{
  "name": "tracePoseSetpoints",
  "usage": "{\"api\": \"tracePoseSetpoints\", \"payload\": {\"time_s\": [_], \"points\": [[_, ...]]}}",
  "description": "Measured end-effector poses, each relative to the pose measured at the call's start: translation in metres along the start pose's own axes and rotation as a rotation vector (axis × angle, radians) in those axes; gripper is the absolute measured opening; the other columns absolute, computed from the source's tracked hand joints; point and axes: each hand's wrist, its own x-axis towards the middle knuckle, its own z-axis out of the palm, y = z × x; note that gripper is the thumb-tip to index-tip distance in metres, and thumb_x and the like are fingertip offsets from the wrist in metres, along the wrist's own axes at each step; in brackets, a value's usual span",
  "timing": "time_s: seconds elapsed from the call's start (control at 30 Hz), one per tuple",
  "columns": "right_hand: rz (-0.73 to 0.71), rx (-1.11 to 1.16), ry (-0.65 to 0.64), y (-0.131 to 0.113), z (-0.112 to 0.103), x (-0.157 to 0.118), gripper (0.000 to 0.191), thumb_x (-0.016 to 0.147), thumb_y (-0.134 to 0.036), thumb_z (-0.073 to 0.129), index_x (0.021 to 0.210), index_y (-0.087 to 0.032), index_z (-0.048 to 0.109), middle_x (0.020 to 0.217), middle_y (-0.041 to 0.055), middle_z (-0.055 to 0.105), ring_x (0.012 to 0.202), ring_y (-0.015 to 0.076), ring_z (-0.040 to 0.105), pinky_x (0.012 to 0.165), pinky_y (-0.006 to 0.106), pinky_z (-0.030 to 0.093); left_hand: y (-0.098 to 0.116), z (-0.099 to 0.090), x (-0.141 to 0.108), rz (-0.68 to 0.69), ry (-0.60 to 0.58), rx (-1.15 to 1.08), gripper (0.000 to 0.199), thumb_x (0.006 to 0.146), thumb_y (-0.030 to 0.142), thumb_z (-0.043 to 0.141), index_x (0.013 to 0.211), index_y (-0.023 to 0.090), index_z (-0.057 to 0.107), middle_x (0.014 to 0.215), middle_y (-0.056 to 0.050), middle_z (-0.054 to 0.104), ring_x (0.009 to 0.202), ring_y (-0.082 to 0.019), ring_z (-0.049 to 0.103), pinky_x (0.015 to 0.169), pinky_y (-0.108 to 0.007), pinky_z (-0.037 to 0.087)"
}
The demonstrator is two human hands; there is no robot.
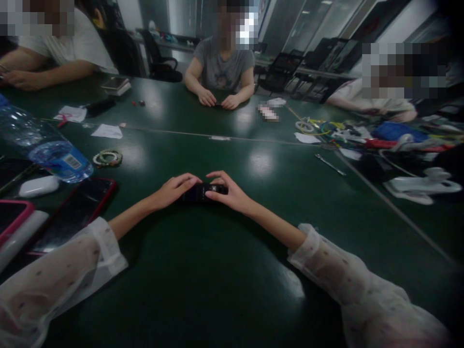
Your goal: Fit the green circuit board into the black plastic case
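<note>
A small black handheld device (197, 193) lies flat and sideways on the dark green table, with a dark face and a small lit or pale mark near its right end. My left hand (177, 188) is closed at its left end, thumb and fingers along the upper edge. Around the right end, my right hand (232, 193) has its thumb on the near side and its fingers on the far side. The exact kind of device is too dark to make out.
On the left are a water bottle (54, 145), a red-edged phone (72, 217), a white case (39, 186) and bracelets (108, 158). To the right lie a wrench (330, 164), tangled cables (326, 128) and a white object (416, 186). Several people sit around the table (203, 290).
</note>
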Motion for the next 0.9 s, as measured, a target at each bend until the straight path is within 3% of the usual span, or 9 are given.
{"api": "tracePoseSetpoints", "payload": {"time_s": [0.17, 0.37, 0.47, 0.53, 0.63, 0.8, 0.9], "points": [[-0.022, -0.099, 0.016, -0.003, 0.001, 0.0, 0.045, 0.084, -0.042, 0.063, 0.122, -0.024, 0.047, 0.104, 0.0048, 0.06, 0.094, 0.0199, 0.062, 0.085, 0.041, 0.052, 0.0, 0.0, 0.0, -0.012, 0.006, 0.001, 0.045, 0.096, 0.053, 0.034, 0.113, 0.022, 0.06, 0.112, -0.006, 0.063, 0.102, -0.023, 0.059, 0.09, -0.038, 0.047], [-0.057, -0.243, 0.058, -0.001, 0.0, 0.001, 0.036, 0.085, -0.045, 0.061, 0.116, -0.027, 0.056, 0.116, 0.0046, 0.058, 0.109, 0.0229, 0.054, 0.095, 0.045, 0.044, -0.004, 0.001, 0.0, 0.005, 0.022, 0.075, 0.046, 0.096, 0.053, 0.031, 0.118, 0.024, 0.058, 0.119, -0.007, 0.06, 0.111, -0.023, 0.055, 0.099, -0.042, 0.042], [-0.022, -0.271, 0.083, 0.0, 0.0, 0.001, 0.036, 0.086, -0.048, 0.058, 0.116, -0.028, 0.056, 0.116, 0.005, 0.059, 0.112, 0.0243, 0.051, 0.094, 0.046, 0.044, -0.007, 0.002, -0.001, 0.036, 0.052, 0.13, 0.049, 0.092, 0.054, 0.044, 0.13, 0.024, 0.049, 0.127, -0.01, 0.055, 0.117, -0.025, 0.052, 0.101, -0.044, 0.041], [0.007, -0.287, 0.118, 0.001, 0.001, 0.001, 0.036, 0.086, -0.051, 0.057, 0.113, -0.027, 0.058, 0.114, 0.0055, 0.059, 0.113, 0.025, 0.049, 0.094, 0.046, 0.043, -0.008, 0.002, -0.002, 0.065, 0.077, 0.15, 0.062, 0.084, 0.054, 0.058, 0.136, 0.024, 0.041, 0.131, -0.012, 0.051, 0.12, -0.027, 0.05, 0.101, -0.046, 0.041], [0.034, -0.291, 0.188, 0.005, 0.003, 0.001, 0.036, 0.086, -0.054, 0.054, 0.109, -0.026, 0.058, 0.11, 0.0052, 0.058, 0.109, 0.0238, 0.051, 0.094, 0.046, 0.043, -0.007, 0.003, -0.003, 0.085, 0.093, 0.181, 0.073, 0.073, 0.051, 0.071, 0.135, 0.025, 0.041, 0.134, -0.012, 0.048, 0.121, -0.029, 0.049, 0.101, -0.047, 0.041], [0.003, -0.249, 0.239, 0.01, 0.006, 0.001, 0.035, 0.09, -0.051, 0.05, 0.112, -0.025, 0.054, 0.111, 0.0066, 0.057, 0.109, 0.0221, 0.053, 0.095, 0.044, 0.044, -0.006, 0.003, -0.002, 0.062, 0.079, 0.184, 0.063, 0.074, 0.048, 0.071, 0.128, 0.025, 0.047, 0.128, -0.011, 0.054, 0.116, -0.028, 0.053, 0.098, -0.048, 0.043], [-0.052, -0.233, 0.237, 0.008, 0.008, -0.001, 0.042, 0.086, -0.049, 0.058, 0.119, -0.025, 0.049, 0.115, 0.0081, 0.055, 0.111, 0.023, 0.052, 0.097, 0.045, 0.044, -0.008, 0.004, -0.001, 0.08, 0.095, 0.165, 0.064, 0.073, 0.045, 0.073, 0.127, 0.025, 0.047, 0.127, -0.011, 0.055, 0.116, -0.029, 0.054, 0.099, -0.049, 0.041]]}}
